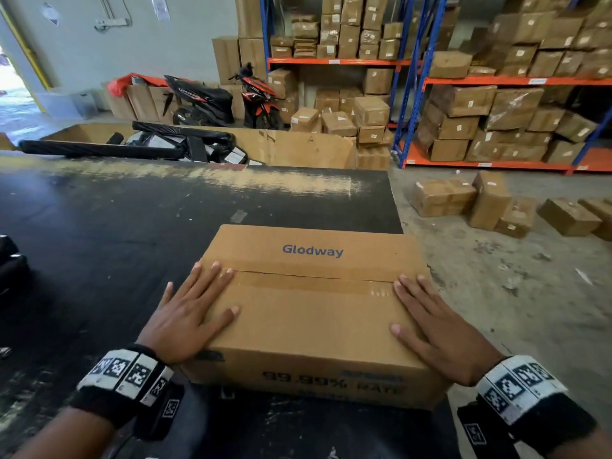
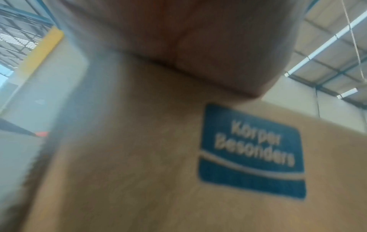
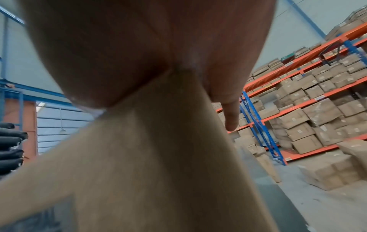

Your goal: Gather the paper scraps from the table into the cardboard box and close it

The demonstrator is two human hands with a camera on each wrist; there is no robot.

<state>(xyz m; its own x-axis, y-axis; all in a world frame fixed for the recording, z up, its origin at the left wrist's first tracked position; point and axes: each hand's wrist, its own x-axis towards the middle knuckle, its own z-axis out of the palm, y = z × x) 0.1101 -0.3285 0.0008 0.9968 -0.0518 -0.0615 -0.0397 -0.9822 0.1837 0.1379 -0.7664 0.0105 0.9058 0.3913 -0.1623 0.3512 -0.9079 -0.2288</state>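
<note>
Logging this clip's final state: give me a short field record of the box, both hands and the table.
box: brown cardboard box printed "Glodway", flaps down, seam meeting along the top
left hand: left hand flat on the top, left end, fingers straight
right hand: right hand flat on the top, right end
table: black scuffed table; no paper scraps visible on it
tape: old strip along seam; whether sealed, cannot tell

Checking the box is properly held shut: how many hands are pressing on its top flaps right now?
2. The left hand lies flat on the left end of the cardboard box; the right hand lies flat on the right end. Both flaps are down.
</note>
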